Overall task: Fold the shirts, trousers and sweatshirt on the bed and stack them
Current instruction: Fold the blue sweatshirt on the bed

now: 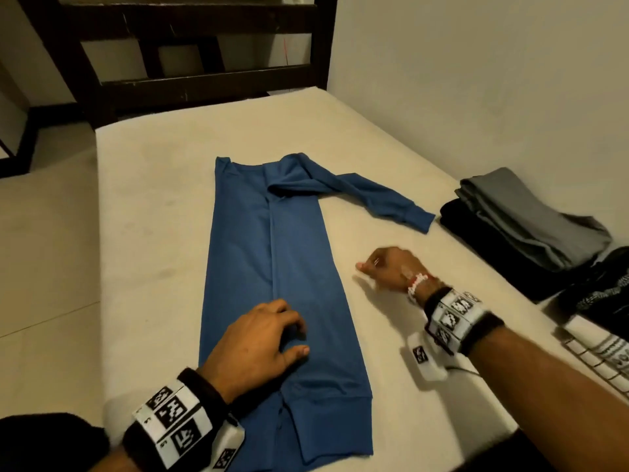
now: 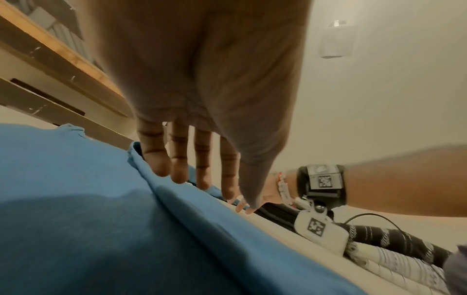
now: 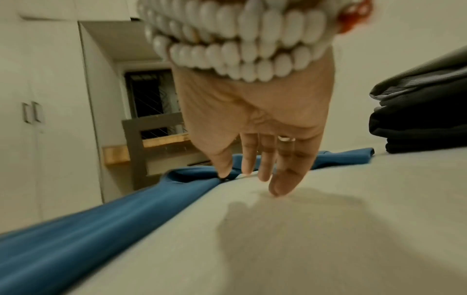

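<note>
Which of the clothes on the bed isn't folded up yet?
The blue sweatshirt, spread long on the mattress with one sleeve still flung out sideways. The grey and black garments sit folded in a stack by the wall.

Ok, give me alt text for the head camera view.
A blue sweatshirt lies partly folded on a bed, one sleeve still out. The left hand rests on it; the right hand hovers beside. Folded clothes are stacked at right.
</note>
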